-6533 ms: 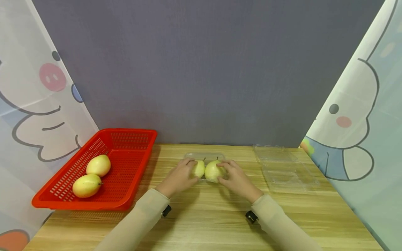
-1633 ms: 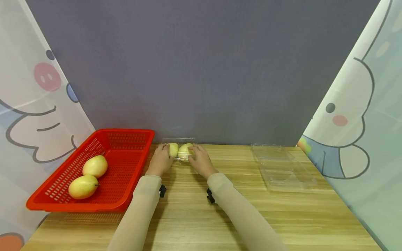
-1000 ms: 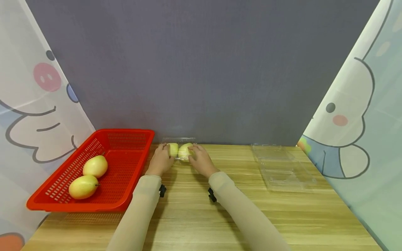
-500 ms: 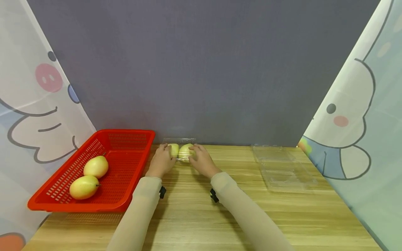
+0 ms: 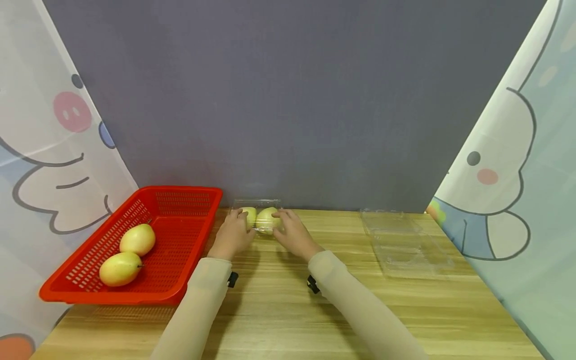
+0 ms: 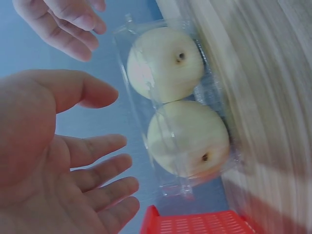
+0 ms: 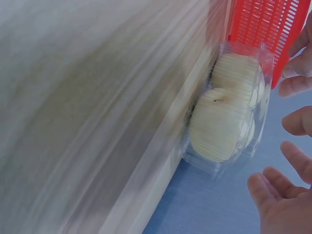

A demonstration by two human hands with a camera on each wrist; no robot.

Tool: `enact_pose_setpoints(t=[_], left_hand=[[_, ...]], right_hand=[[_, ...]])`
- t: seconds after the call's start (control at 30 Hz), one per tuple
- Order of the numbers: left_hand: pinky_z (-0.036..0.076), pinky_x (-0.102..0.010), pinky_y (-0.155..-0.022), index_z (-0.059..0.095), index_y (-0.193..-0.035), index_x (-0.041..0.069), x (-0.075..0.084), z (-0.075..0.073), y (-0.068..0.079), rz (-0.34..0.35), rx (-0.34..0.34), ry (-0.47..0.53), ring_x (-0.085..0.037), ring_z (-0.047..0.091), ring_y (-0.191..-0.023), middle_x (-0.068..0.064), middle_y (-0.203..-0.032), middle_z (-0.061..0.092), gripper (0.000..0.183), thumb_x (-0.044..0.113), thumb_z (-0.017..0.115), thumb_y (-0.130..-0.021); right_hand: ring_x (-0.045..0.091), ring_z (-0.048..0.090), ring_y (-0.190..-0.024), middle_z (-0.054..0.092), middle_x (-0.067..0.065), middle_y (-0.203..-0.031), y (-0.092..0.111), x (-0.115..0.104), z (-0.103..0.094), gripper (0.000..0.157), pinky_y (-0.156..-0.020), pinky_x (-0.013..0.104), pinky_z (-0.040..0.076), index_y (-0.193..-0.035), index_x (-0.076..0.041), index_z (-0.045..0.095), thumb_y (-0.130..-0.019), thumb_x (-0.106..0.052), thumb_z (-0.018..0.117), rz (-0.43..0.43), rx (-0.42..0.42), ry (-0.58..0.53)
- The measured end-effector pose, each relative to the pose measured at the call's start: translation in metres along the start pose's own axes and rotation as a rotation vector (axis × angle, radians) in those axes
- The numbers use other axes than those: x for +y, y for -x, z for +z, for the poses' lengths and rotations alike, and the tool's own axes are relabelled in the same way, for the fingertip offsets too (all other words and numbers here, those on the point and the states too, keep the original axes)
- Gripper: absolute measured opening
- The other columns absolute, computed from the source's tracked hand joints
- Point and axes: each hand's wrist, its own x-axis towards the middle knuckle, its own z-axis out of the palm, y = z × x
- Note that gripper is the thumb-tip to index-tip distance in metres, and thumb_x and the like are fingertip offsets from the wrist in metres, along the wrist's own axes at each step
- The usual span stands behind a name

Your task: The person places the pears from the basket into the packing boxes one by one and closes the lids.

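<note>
A clear plastic clamshell box (image 6: 176, 189) holds two pale yellow pears (image 6: 187, 139), side by side. It stands at the back of the table, against the grey panel and close to the red basket. My left hand (image 5: 231, 235) is at the box's left end in the head view. My right hand (image 5: 294, 234) is near its right front. Both wrist views show a gap between the fingers and the plastic. The left hand's fingers are spread and relaxed, and the right hand's fingers (image 7: 270, 187) are loosely bent around nothing.
The red slotted basket (image 5: 180, 292) stands on the left with two more yellow pears (image 5: 120, 269) inside. On the right lie clear plastic boxes (image 5: 405, 245), nested or opened flat. A grey panel (image 5: 288, 110) bounds the wooden table (image 5: 279, 310) at the back.
Since the oldest frame, the box with its pears has shifted from mid-table to the back left, beside the basket. Just now both hands have drawn slightly back from it.
</note>
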Motion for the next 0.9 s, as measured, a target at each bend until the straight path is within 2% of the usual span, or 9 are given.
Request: enact_pose_setpoints(t=[0.33, 0.57, 0.77, 0.9], left_hand=[[0.035, -0.055, -0.111, 0.049, -0.138, -0.013, 0.009, -0.007, 0.009, 0.032, -0.020, -0.023, -0.045, 0.037, -0.138, -0.029, -0.147, 0.041, 0.058, 0.020, 0.061, -0.093], [0.036, -0.056, -0.110, 0.052, -0.135, -0.014, 0.017, -0.008, 0.012, 0.082, -0.010, -0.030, -0.046, 0.043, -0.132, -0.030, -0.143, 0.046, 0.055, 0.021, 0.063, -0.092], [0.040, -0.061, -0.104, 0.056, -0.134, -0.011, 0.023, -0.006, 0.013, 0.090, -0.031, -0.091, -0.045, 0.048, -0.129, -0.027, -0.142, 0.049, 0.055, 0.024, 0.063, -0.092], [0.042, -0.062, -0.102, 0.055, -0.136, -0.008, 0.029, -0.001, 0.014, 0.096, -0.054, -0.096, -0.044, 0.049, -0.129, -0.026, -0.145, 0.047, 0.056, 0.028, 0.062, -0.093]], right_hand=[[0.034, 0.049, -0.130, 0.051, 0.019, -0.140, 0.009, 0.001, -0.009, 0.041, -0.109, 0.046, 0.042, -0.133, -0.001, 0.058, -0.095, -0.012, 0.066, -0.020, 0.010, 0.007], [0.031, 0.051, -0.128, 0.056, 0.014, -0.135, 0.015, 0.003, -0.017, 0.040, -0.108, 0.044, 0.041, -0.132, 0.000, 0.059, -0.095, -0.014, 0.067, -0.009, 0.026, 0.026], [0.030, 0.052, -0.126, 0.056, 0.013, -0.132, 0.020, 0.003, -0.019, 0.038, -0.107, 0.044, 0.043, -0.131, -0.002, 0.059, -0.096, -0.013, 0.065, 0.009, 0.017, 0.017], [0.028, 0.052, -0.126, 0.057, 0.011, -0.131, 0.023, 0.003, -0.022, 0.038, -0.107, 0.043, 0.043, -0.132, -0.003, 0.059, -0.096, -0.015, 0.065, 0.029, 0.008, 0.008]])
